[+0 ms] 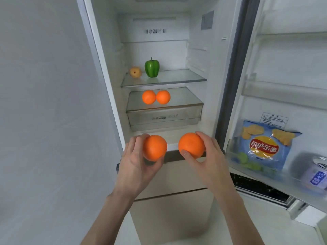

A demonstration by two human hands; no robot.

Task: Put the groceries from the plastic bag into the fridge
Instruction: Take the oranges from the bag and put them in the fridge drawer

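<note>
at fridge (113, 96) front edge | hands: left (136, 163) holds orange (154, 147) | right (210, 156) holds orange (191, 145)

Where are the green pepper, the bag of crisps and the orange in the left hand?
green pepper (151, 68): head view, middle of its body.
bag of crisps (263, 147): head view, on the red logo.
orange in the left hand (155, 147): head view, its bare front.

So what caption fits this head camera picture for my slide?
Each hand, left and right, holds an orange before the open fridge.

Plain pale wall (44, 103), light floor (265, 230)
</note>
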